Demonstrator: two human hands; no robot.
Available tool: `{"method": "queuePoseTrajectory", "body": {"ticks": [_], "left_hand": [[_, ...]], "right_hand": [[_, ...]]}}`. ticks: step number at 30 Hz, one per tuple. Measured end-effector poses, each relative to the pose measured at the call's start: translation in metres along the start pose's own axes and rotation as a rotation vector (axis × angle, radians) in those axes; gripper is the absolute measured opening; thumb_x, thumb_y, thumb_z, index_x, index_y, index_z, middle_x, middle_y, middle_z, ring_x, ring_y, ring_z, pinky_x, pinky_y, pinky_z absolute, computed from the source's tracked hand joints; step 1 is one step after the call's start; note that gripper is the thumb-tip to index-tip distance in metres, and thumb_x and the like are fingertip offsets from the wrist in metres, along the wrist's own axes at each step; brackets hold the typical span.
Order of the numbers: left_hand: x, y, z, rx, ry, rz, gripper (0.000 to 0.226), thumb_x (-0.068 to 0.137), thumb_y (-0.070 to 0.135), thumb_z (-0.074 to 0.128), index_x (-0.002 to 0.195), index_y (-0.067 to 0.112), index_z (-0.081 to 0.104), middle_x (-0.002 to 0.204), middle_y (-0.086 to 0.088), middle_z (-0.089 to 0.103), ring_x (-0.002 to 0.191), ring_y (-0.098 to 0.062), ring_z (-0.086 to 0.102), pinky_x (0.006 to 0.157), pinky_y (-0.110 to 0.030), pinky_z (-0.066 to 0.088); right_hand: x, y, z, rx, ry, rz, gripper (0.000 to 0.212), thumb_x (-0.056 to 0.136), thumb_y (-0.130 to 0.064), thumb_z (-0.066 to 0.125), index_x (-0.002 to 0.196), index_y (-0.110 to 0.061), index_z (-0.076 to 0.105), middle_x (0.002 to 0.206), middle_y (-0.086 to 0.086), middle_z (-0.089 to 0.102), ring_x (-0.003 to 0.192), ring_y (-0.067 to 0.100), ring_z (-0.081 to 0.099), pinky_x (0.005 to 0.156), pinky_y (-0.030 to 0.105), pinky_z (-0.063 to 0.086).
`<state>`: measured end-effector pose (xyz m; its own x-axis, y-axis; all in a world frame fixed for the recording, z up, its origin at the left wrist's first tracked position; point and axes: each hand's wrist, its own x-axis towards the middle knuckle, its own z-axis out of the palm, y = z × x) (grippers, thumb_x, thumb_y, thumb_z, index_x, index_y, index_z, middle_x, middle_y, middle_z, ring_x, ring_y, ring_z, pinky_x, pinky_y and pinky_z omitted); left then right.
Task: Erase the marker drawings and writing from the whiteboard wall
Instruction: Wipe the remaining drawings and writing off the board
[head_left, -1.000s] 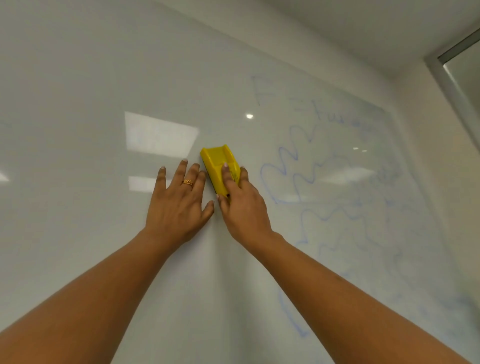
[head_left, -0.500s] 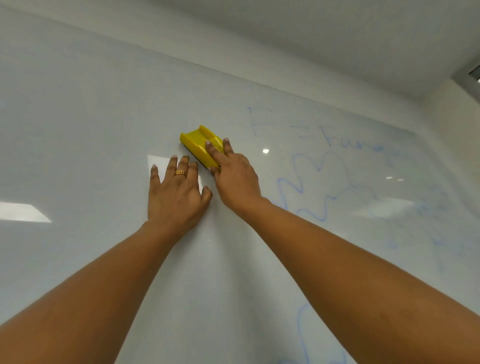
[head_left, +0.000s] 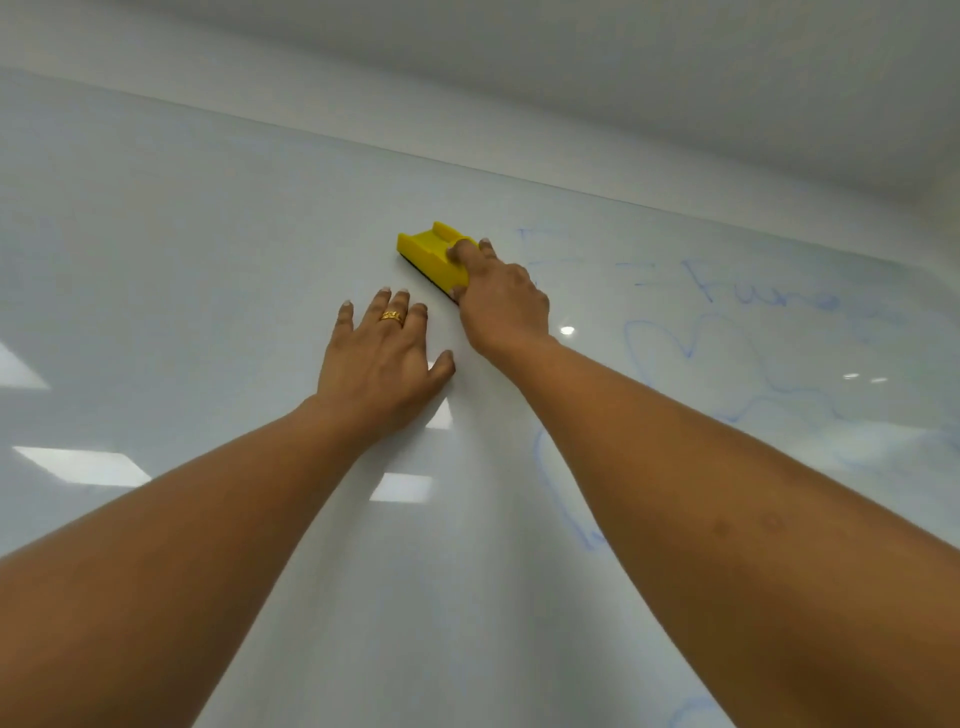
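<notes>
A glossy whiteboard wall (head_left: 182, 291) fills most of the view. My right hand (head_left: 501, 301) grips a yellow eraser (head_left: 428, 252) with a dark pad and presses it on the board near its top edge. My left hand (head_left: 382, 358), wearing a gold ring, rests flat on the board just below and left of the eraser, fingers straight. Faint blue writing (head_left: 763, 299) and wavy blue lines (head_left: 691, 358) remain on the board to the right of my right hand. More blue strokes (head_left: 561, 499) show beside my right forearm.
The top edge of the board (head_left: 571, 189) meets a plain white wall band and the ceiling (head_left: 675, 78) above it. Reflections of ceiling lights (head_left: 83, 465) lie on the left part of the board.
My right hand has slid the eraser upward along the board toward its top edge. My left hand has stayed flat on the board. The view has tilted upward.
</notes>
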<state>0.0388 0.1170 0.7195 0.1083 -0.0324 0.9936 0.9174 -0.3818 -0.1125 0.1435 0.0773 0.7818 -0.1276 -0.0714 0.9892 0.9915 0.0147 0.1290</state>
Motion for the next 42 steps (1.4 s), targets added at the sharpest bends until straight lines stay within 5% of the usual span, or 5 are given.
{"method": "queuePoseTrajectory", "body": {"ticks": [11, 21, 28, 34, 42], "left_hand": [[0.028, -0.006, 0.013, -0.091, 0.028, 0.042, 0.062, 0.098, 0.046, 0.027, 0.15, 0.015, 0.014, 0.158, -0.002, 0.008, 0.146, -0.015, 0.002, 0.116, -0.039, -0.001], [0.029, -0.008, 0.016, -0.082, 0.022, 0.057, 0.062, 0.098, 0.047, 0.025, 0.151, 0.018, 0.01, 0.159, 0.001, 0.004, 0.145, -0.013, -0.001, 0.117, -0.038, -0.004], [0.03, -0.007, 0.016, -0.092, 0.074, 0.052, 0.062, 0.095, 0.048, 0.031, 0.149, 0.019, 0.019, 0.157, 0.0, 0.014, 0.144, -0.014, 0.009, 0.117, -0.037, 0.002], [0.029, 0.0, 0.007, -0.069, 0.142, 0.011, 0.075, 0.075, 0.056, 0.023, 0.135, 0.017, 0.043, 0.141, -0.001, 0.039, 0.13, -0.02, 0.036, 0.103, -0.033, 0.029], [0.038, 0.015, 0.005, -0.001, 0.17, -0.08, 0.044, 0.095, 0.04, 0.04, 0.128, 0.012, 0.045, 0.132, -0.006, 0.043, 0.121, -0.026, 0.04, 0.092, -0.036, 0.033]], "right_hand": [[0.051, 0.047, 0.001, -0.026, 0.149, 0.24, 0.038, 0.099, -0.017, 0.038, 0.133, -0.032, 0.043, 0.139, 0.005, 0.042, 0.125, 0.03, 0.039, 0.097, 0.04, 0.034], [0.068, 0.049, 0.014, -0.133, 0.258, 0.532, 0.042, 0.095, -0.015, 0.034, 0.136, -0.018, 0.04, 0.141, 0.013, 0.034, 0.124, 0.033, 0.033, 0.1, 0.044, 0.029], [0.072, 0.012, 0.018, -0.03, 0.246, 0.284, 0.041, 0.094, -0.013, 0.031, 0.133, -0.021, 0.039, 0.137, 0.014, 0.038, 0.125, 0.033, 0.031, 0.098, 0.042, 0.03], [0.073, 0.005, 0.027, 0.1, 0.243, -0.061, 0.037, 0.096, -0.015, 0.037, 0.13, -0.029, 0.045, 0.127, 0.004, 0.049, 0.117, 0.03, 0.037, 0.09, 0.036, 0.035], [0.081, 0.101, -0.004, 0.12, 0.216, 0.182, 0.036, 0.098, -0.02, 0.038, 0.132, -0.029, 0.048, 0.137, 0.008, 0.045, 0.128, 0.031, 0.034, 0.101, 0.036, 0.034]]}}
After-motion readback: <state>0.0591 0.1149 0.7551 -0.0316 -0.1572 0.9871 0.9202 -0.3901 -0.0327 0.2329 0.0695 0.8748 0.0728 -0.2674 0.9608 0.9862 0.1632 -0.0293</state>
